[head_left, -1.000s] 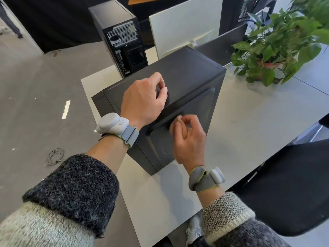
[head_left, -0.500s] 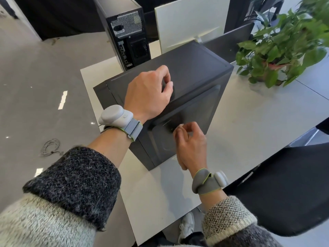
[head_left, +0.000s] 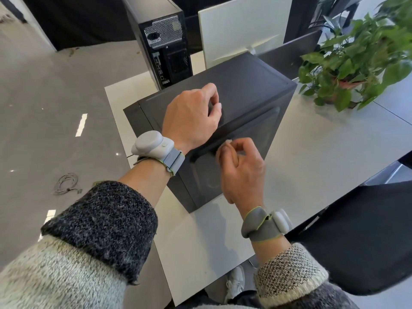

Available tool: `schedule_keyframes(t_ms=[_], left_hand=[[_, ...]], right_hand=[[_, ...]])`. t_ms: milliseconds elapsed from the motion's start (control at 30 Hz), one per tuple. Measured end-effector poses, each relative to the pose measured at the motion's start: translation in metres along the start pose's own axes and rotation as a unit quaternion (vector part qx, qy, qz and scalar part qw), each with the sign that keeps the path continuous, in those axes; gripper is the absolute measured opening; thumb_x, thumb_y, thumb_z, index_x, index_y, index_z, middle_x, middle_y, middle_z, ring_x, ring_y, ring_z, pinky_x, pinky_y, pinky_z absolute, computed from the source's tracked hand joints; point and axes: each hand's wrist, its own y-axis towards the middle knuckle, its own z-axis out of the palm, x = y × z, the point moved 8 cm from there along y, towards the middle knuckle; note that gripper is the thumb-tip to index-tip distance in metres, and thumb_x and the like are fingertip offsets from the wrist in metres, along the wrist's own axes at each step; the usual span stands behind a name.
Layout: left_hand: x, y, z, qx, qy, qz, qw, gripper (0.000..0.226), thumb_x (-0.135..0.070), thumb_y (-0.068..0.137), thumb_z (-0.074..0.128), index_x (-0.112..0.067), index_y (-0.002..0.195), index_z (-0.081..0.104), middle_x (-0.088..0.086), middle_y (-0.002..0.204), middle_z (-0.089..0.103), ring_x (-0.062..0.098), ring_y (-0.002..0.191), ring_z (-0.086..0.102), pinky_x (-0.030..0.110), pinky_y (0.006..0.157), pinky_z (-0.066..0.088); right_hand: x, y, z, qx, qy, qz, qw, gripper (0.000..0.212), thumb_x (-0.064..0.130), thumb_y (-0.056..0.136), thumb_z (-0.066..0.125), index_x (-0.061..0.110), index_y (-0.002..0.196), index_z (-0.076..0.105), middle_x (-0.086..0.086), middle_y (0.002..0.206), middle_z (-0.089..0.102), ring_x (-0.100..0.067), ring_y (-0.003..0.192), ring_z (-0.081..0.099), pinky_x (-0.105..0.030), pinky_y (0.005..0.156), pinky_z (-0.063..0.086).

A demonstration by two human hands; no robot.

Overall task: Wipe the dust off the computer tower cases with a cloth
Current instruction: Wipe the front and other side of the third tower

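Grey flooring is filling the left of the frame, and a coiled cable is lying on it. At upper centre, a second tower case is standing upright at the far edge of the white table, with its rear ports facing the camera. Just in front of it, the black tower case is standing on the table at mid-frame. The left hand is resting on the top panel of this case, its fingers curling inward with nothing visible in them. Slightly to the right and lower, the right hand is pinching a small pale cloth between thumb and fingertips and pressing it against the upper edge of the side panel. Both wrists are wearing grey bands. Behind the case, a white panel is standing upright. At upper right, a potted plant is sitting on the table. At lower right, a black chair is standing beside the table.
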Motion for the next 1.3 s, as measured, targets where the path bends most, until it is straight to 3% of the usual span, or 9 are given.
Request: schedule_keyframes(t_ms=[133, 233, 433, 633, 800, 933, 1033, 1200, 1300], left_hand=[[-0.001, 0.000, -0.005, -0.013, -0.003, -0.005, 1.000, 0.015, -0.031, 0.101, 0.057, -0.019, 0.094, 0.061, -0.008, 0.067, 0.055, 0.020, 0.064, 0.056, 0.043, 0.064, 0.055], [-0.004, -0.002, -0.013, -0.032, -0.028, 0.001, 0.999, 0.014, -0.029, 0.100, 0.060, -0.017, 0.092, 0.063, -0.008, 0.066, 0.057, 0.017, 0.063, 0.057, 0.042, 0.062, 0.056], [-0.005, -0.009, -0.025, -0.007, -0.011, 0.042, 0.999, 0.014, -0.030, 0.101, 0.061, -0.018, 0.093, 0.064, -0.008, 0.067, 0.058, 0.013, 0.061, 0.057, 0.041, 0.061, 0.057], [0.011, -0.035, -0.034, 0.002, 0.052, 0.052, 0.997, 0.015, -0.028, 0.102, 0.060, -0.017, 0.092, 0.062, -0.008, 0.068, 0.052, 0.014, 0.061, 0.053, 0.036, 0.055, 0.054], [0.017, -0.035, -0.032, -0.015, 0.055, 0.006, 0.998, 0.016, -0.029, 0.101, 0.058, -0.019, 0.089, 0.059, -0.013, 0.064, 0.047, 0.015, 0.060, 0.051, 0.035, 0.055, 0.050], [0.021, -0.035, -0.035, -0.021, 0.051, -0.018, 0.998, 0.015, -0.030, 0.100, 0.058, -0.020, 0.088, 0.059, -0.010, 0.062, 0.048, 0.019, 0.061, 0.053, 0.040, 0.057, 0.052], [0.022, -0.036, -0.034, -0.027, 0.041, -0.024, 0.999, 0.015, -0.029, 0.099, 0.058, -0.019, 0.088, 0.060, -0.011, 0.062, 0.049, 0.019, 0.061, 0.053, 0.039, 0.058, 0.052], [0.026, -0.036, -0.032, -0.025, 0.035, -0.027, 0.999, 0.017, -0.031, 0.099, 0.057, -0.018, 0.088, 0.061, -0.010, 0.063, 0.052, 0.019, 0.062, 0.054, 0.042, 0.062, 0.054], [0.026, -0.035, -0.032, -0.027, 0.030, -0.034, 0.999, 0.017, -0.030, 0.098, 0.058, -0.017, 0.088, 0.062, -0.011, 0.061, 0.052, 0.018, 0.060, 0.054, 0.042, 0.063, 0.053]], right_hand=[[-0.018, -0.010, 0.013, -0.001, 0.017, 0.029, 0.999, 0.011, 0.023, 0.105, 0.064, 0.021, 0.095, 0.060, 0.007, 0.086, 0.066, -0.011, 0.077, 0.065, -0.028, 0.066, 0.054], [-0.052, -0.023, 0.015, 0.049, -0.018, 0.133, 0.990, 0.014, 0.026, 0.104, 0.062, 0.026, 0.091, 0.057, 0.016, 0.085, 0.064, -0.009, 0.084, 0.065, -0.013, 0.065, 0.046], [0.009, -0.005, 0.009, 0.023, 0.014, -0.038, 0.999, 0.009, 0.021, 0.104, 0.066, 0.016, 0.097, 0.063, 0.004, 0.089, 0.066, -0.011, 0.083, 0.064, -0.018, 0.071, 0.051], [-0.052, -0.026, 0.021, 0.096, -0.016, 0.117, 0.988, 0.016, 0.029, 0.105, 0.061, 0.027, 0.090, 0.054, 0.014, 0.084, 0.065, -0.004, 0.080, 0.062, -0.023, 0.066, 0.046], [-0.003, -0.007, 0.019, 0.045, 0.032, -0.023, 0.998, 0.014, 0.026, 0.105, 0.062, 0.020, 0.093, 0.057, 0.003, 0.084, 0.064, -0.018, 0.075, 0.064, -0.035, 0.065, 0.055], [-0.041, -0.024, 0.032, 0.060, 0.049, 0.062, 0.995, 0.010, 0.029, 0.104, 0.060, 0.029, 0.096, 0.055, 0.004, 0.088, 0.066, -0.022, 0.078, 0.067, -0.048, 0.067, 0.057], [-0.052, -0.031, 0.029, 0.068, 0.035, 0.120, 0.990, 0.016, 0.030, 0.103, 0.060, 0.030, 0.089, 0.054, 0.009, 0.081, 0.067, -0.017, 0.072, 0.066, -0.043, 0.066, 0.057], [-0.001, -0.014, 0.026, 0.041, 0.080, -0.010, 0.996, 0.013, 0.027, 0.104, 0.064, 0.018, 0.096, 0.062, 0.000, 0.086, 0.067, -0.022, 0.078, 0.068, -0.040, 0.068, 0.058], [-0.019, -0.025, 0.030, 0.031, 0.062, 0.030, 0.997, 0.010, 0.023, 0.103, 0.065, 0.016, 0.097, 0.062, 0.009, 0.088, 0.066, -0.015, 0.083, 0.066, -0.035, 0.072, 0.056]])
